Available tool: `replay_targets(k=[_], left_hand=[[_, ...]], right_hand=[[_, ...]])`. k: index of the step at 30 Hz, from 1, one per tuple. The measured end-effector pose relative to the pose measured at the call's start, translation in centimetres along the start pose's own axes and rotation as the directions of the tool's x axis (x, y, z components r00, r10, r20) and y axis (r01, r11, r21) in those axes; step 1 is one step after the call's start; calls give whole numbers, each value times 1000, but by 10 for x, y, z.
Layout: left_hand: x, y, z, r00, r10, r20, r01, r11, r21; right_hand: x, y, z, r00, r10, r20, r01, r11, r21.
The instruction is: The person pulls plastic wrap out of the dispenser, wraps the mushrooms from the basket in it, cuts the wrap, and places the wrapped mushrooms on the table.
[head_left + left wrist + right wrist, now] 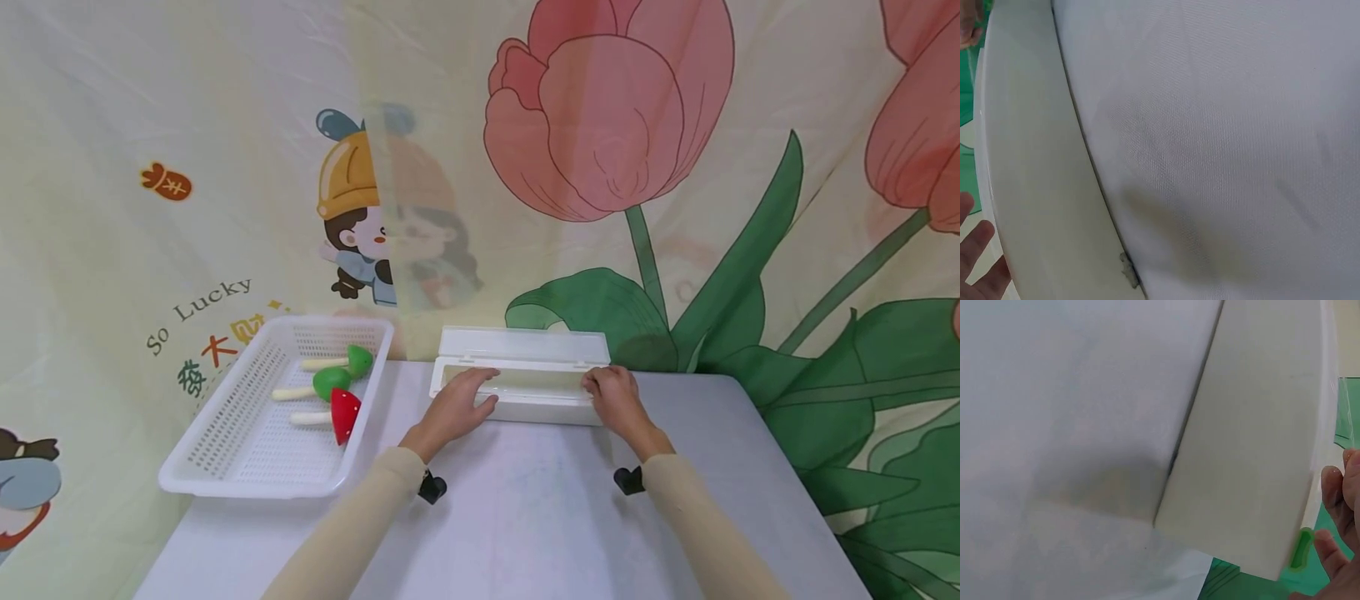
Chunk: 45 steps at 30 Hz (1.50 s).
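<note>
A long white box (pixel 540 412) stands at the back of the table, its hinged lid (pixel 522 343) raised behind it. It looks like a cling film dispenser. My left hand (pixel 456 407) rests at the box's left end, fingers spread and thumb by the front rim; the left wrist view shows its fingertips (pixel 979 237) along that rim. At the right end, my right hand (pixel 617 404) pinches the edge of a thin clear film (pixel 1348 412). A small green piece (pixel 1300 549) sits on the box's end corner, just below the right fingers.
On the left stands a white perforated basket (pixel 225 479) holding two green-headed toys (pixel 332 382) and a red mushroom toy (pixel 344 416). Behind the table hangs a printed cloth (pixel 450 50) with tulips. The table's right edge slopes away beyond my right arm.
</note>
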<state>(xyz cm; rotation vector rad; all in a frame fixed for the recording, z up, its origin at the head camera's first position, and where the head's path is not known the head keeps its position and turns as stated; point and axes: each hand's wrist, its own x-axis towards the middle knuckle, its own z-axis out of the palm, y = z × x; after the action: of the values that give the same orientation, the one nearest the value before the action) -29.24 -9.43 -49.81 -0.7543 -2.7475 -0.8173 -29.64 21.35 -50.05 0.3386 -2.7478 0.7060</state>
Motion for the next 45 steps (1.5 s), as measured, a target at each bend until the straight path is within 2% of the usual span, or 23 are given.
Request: replay_targets(k=[4,7,12,17,23,29,33,37,45], left_hand=[[0,1,-1,1000,-8,-13,8,1000,-11],[1,1,0,1000,11,-26,-12,1000,-16],[5,1,5,999,31,-11,-31,999,-28],[8,2,8,999,-10,33,11,999,-30],[7,0,7,997,-78,29,79,997,-21],[8,-5,6,980,-195,31,194,981,29],[10,-6,6,970,-242,30,240,969,65],[11,-4,5,964,-260,55,256,964,67],[13,-3,6,972,-230,52,228,973,40]], right_hand=[[2,-1,-4,1000,-4,-23,5,999,40],[2,-3,-7,1000,-3,-26,4,999,47],[-1,-4,-9,999,-10,-45,13,998,64],[-2,-3,-9,996,-19,-91,29,993,119],[-3,-4,-12,991,-48,-124,67,986,153],[-4,-4,-14,994,-45,-96,60,986,156],[-5,-4,-14,996,-43,-83,56,986,159],[-6,-4,-14,996,-55,-74,67,983,169],[-9,-1,-14,999,-37,-23,42,977,211]])
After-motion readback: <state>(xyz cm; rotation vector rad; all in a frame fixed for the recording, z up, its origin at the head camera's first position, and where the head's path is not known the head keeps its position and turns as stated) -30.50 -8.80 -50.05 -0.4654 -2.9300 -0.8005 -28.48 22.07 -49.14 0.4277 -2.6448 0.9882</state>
